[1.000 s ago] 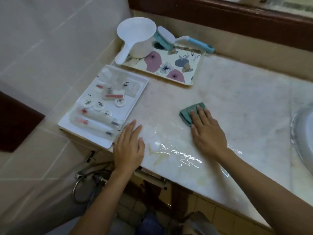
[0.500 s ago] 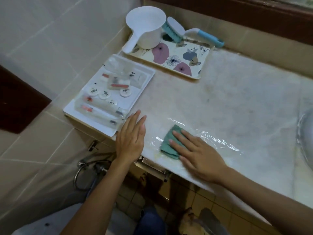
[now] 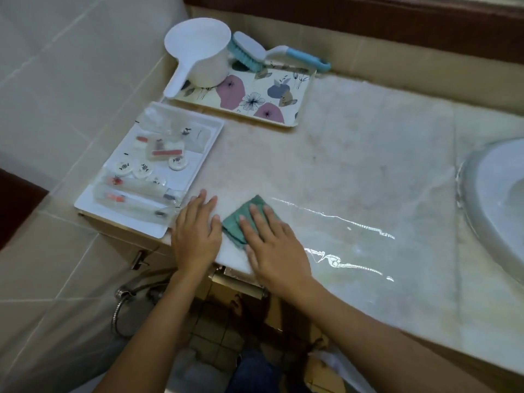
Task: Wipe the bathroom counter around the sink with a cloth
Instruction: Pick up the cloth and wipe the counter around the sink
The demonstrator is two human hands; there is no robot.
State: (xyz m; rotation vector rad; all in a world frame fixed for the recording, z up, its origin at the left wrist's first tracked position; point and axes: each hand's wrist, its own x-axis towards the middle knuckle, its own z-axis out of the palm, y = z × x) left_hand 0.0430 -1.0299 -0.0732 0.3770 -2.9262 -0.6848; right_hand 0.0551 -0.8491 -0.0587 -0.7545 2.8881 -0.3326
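Wiping is under way. The right hand (image 3: 273,246) presses the green cloth (image 3: 236,222) on the bench (image 3: 354,165), well away from the sink (image 3: 496,199); its grip is flat and clutches nothing. The left hand (image 3: 195,234) lies flat and empty, just beyond the cloth. A wet streak (image 3: 354,222) leads sinkward. The next stroke, I judge, needs steady pressure toward the sink's rim.

Large beige wall tiles (image 3: 71,80) rise above and left of a coiled metal hose (image 3: 117,316). Small brown floor tiles (image 3: 215,336) lie right of the hose; a dark wooden frame (image 3: 368,21) crosses the far wall beyond it.
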